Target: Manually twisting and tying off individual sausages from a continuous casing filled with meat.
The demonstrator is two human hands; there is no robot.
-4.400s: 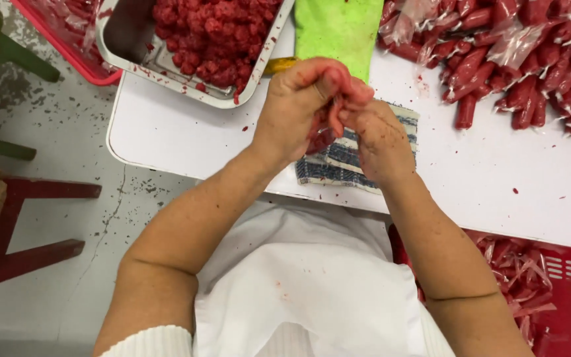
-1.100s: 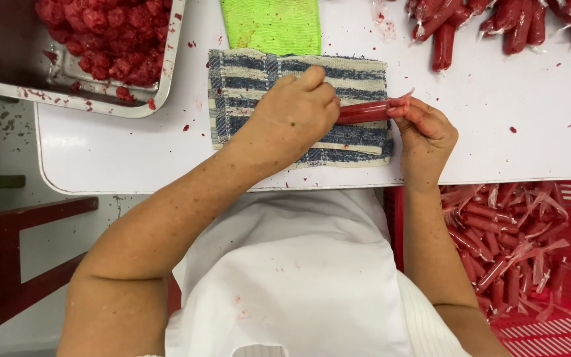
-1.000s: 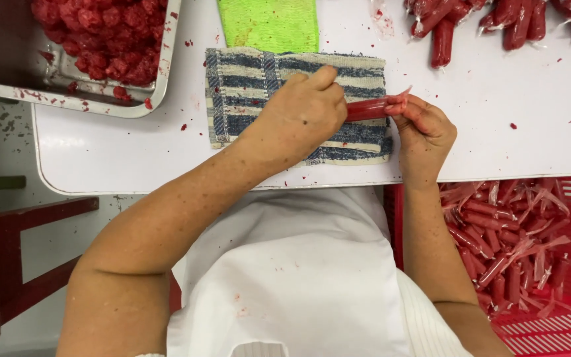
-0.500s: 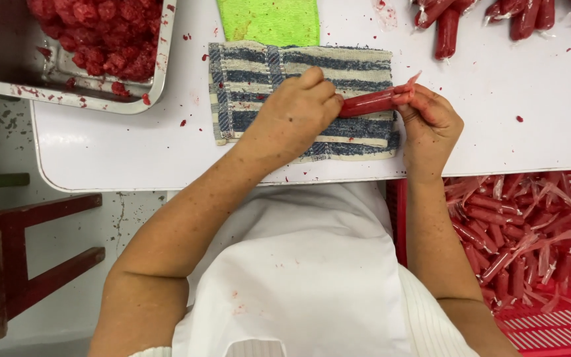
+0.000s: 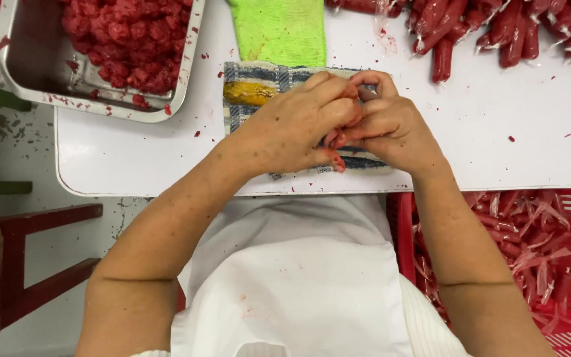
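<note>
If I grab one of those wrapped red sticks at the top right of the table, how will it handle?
The wrapped red sticks look clear-filmed and glossy, so probably slippery. They lie as straight round rods, so likely fairly firm, and apt to roll on the white table if nudged. Red smears on the left hand and right hand suggest a soft, wet filling; squeeze lightly.
</note>
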